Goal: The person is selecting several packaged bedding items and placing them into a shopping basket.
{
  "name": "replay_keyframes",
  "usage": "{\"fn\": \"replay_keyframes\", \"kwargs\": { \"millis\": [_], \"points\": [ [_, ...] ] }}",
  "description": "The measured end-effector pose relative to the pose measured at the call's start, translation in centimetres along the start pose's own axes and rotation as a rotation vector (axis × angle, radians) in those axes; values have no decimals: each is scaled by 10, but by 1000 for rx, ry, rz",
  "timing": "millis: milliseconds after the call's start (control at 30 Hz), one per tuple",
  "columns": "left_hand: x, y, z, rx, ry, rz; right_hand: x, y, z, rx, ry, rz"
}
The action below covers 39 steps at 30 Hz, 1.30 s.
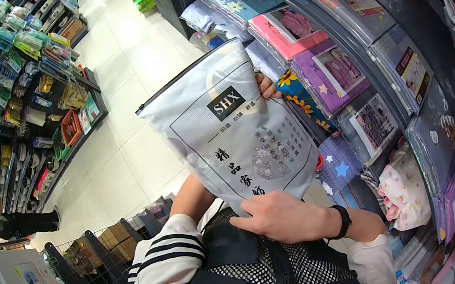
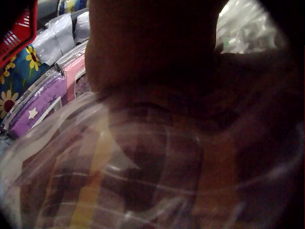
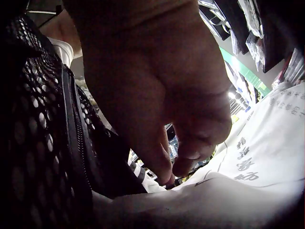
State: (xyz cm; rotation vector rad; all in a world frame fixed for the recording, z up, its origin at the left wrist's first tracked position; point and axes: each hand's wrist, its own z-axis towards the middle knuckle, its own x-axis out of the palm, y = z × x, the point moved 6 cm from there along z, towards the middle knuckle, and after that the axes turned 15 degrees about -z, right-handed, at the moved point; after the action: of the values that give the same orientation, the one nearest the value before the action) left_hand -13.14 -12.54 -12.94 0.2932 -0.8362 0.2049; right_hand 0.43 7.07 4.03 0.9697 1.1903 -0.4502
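In the middle of the frame, the left hand (image 1: 267,85) curls its fingers round the edge of a white bag (image 1: 201,128). Lower down, the right hand (image 1: 288,216) has bent fingers at the bag's bottom — I cannot tell if they pinch it. A purple pack (image 1: 314,84) sits right of the bag — pale floor (image 1: 121,123) shows left.
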Motion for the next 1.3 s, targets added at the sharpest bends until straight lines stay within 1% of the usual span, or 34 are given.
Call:
{"fn": "replay_keyframes", "kwargs": {
  "millis": [100,167,200,367,500,567,700,900,967,1100,1167,1300],
  "points": [
    [4,3,0,-19,27,9,0,2,2,5,17,-14],
    [2,1,-2,3,-35,38,2,1,2,9,22,-15],
    [4,1,-1,1,-35,36,5,1,2,-6,24,-21],
    [13,4,0,-16,21,53,7,1,3,-21,0,-5],
    [9,4,0,-25,9,60,6,1,5,-14,26,-25],
    [14,6,0,23,26,34,9,-1,5,-12,28,-18],
    [1,-1,-4,32,-9,-4,14,-2,5,-17,45,-15],
    [5,1,0,-23,24,-6,20,-4,7,-15,49,21],
    [13,3,2,2,4,12,19,-5,8,-20,41,33],
    [-6,-4,-2,-4,-54,6,23,-6,9,1,74,8],
    [-7,-4,0,-52,123,-100,28,-8,9,4,75,2],
    [1,-1,2,-35,112,-91,31,-8,9,1,109,-26]
  ]
}}
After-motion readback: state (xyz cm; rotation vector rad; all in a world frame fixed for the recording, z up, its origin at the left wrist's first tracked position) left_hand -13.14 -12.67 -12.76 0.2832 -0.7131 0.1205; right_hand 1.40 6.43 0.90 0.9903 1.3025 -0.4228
